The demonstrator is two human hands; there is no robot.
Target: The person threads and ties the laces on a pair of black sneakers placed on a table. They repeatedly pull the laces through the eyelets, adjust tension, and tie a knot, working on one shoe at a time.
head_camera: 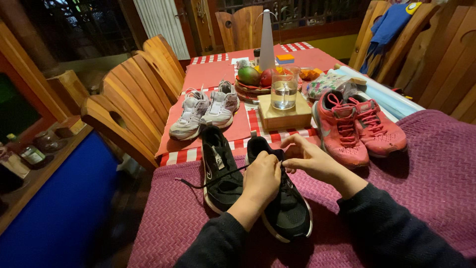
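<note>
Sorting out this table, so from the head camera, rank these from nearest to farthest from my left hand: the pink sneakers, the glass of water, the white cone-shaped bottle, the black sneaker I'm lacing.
From the left hand:
1. Black mesh sneaker, under the hand, touching.
2. Pink sneakers, to the right.
3. Clear glass of water, on the wooden block beyond.
4. White cone-shaped bottle, farthest back.

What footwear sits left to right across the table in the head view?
Pair of white-grey sneakers → black sneaker lying free → black sneaker under both hands → pair of pink-red sneakers with pink laces.
</note>
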